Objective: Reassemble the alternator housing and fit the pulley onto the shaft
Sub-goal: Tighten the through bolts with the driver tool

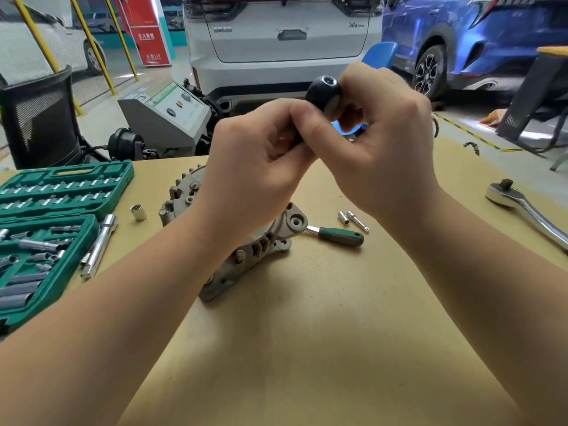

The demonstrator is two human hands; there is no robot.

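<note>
Both my hands are raised above the table, holding a black round pulley (321, 89) with a shiny metal bore facing up. My left hand (258, 161) grips its lower part, mostly hidden inside the fingers. My right hand (378, 133) pinches its upper right side. Below my hands, the grey cast alternator housing (246, 241) lies on the tan table (307, 333), partly hidden by my left forearm.
An open green socket set (55, 216) sits at the left, with an extension bar (100, 244) and loose socket (138, 212) beside it. A green-handled driver (338, 235) and small sockets (353, 219) lie right of the housing. A chrome ratchet (528, 210) rests far right. Cars stand behind.
</note>
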